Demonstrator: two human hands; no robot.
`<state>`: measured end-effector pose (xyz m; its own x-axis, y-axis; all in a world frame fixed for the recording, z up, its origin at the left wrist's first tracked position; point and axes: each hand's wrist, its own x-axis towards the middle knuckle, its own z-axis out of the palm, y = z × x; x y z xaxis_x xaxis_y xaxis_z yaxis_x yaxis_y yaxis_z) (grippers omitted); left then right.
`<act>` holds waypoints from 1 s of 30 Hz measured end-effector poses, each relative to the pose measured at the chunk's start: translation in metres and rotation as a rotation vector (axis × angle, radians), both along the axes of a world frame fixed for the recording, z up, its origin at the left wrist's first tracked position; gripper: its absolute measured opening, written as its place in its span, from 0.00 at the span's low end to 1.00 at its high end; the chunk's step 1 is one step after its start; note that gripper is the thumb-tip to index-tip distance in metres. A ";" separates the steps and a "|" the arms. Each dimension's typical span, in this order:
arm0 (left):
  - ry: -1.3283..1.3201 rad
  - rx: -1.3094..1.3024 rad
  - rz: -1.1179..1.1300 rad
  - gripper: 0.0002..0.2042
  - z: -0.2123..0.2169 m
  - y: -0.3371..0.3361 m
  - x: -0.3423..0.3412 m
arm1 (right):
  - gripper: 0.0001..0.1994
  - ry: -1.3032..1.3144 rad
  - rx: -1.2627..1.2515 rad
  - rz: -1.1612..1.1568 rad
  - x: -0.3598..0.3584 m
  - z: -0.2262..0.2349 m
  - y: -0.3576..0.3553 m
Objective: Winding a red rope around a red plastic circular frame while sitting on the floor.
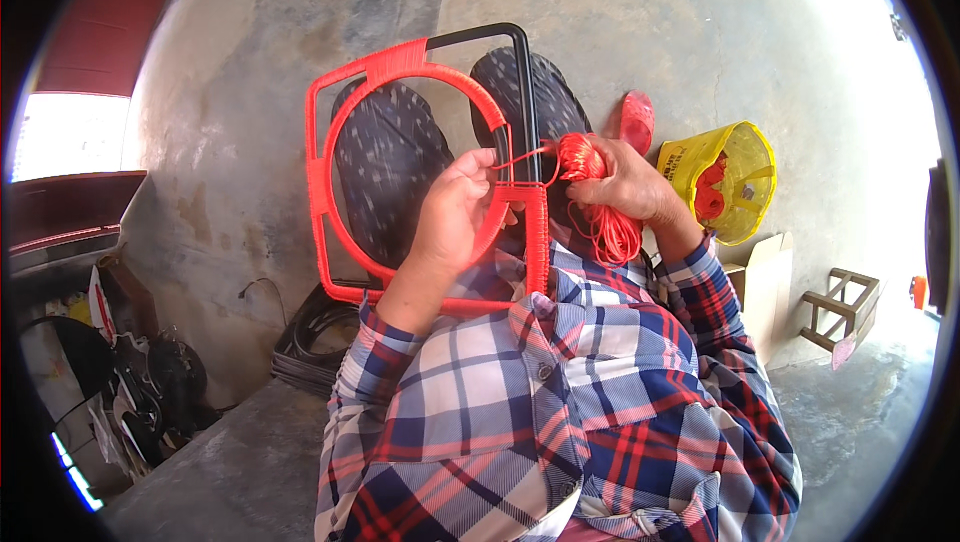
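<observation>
A square black frame (527, 92) with a round inner ring (335, 142) rests across my lap. Red cord is wound tightly over most of it; the upper right corner, the upper right side and a short stretch of the ring show bare black. My left hand (455, 212) grips the ring at that bare stretch, its thumb and forefinger by the cord and some fingertips showing beneath. In my right hand (635, 187), just right of the frame, is a bundle of red cord (610, 232) with loose loops hanging down. A strand of cord (525, 155) runs from the bundle to the ring.
A yellow bucket (690, 157) holding red cord leans at my right, near a red shoe (637, 120). Beyond are a cardboard box (768, 287) and a small wooden stool (843, 310). Stacked black frames (305, 367) and assorted clutter (150, 382) lie at left.
</observation>
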<state>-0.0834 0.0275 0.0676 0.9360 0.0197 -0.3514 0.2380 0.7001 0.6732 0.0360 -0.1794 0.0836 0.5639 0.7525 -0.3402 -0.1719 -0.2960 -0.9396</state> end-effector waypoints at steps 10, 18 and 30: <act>0.207 0.084 -0.035 0.11 0.003 0.007 -0.001 | 0.07 0.039 0.101 -0.688 -0.008 -0.004 -0.105; 0.281 -0.074 -0.042 0.05 -0.005 0.009 0.001 | 0.07 0.143 0.180 -0.825 -0.048 -0.011 -0.111; 0.274 -0.014 -0.064 0.11 -0.009 0.010 0.002 | 0.21 -0.473 -0.365 -0.394 0.012 -0.049 -0.078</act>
<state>-0.0811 0.0372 0.0588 0.8054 -0.0426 -0.5912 0.4536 0.6864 0.5685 0.0484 -0.2577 0.0348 0.9196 0.3474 -0.1832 0.0707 -0.6052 -0.7930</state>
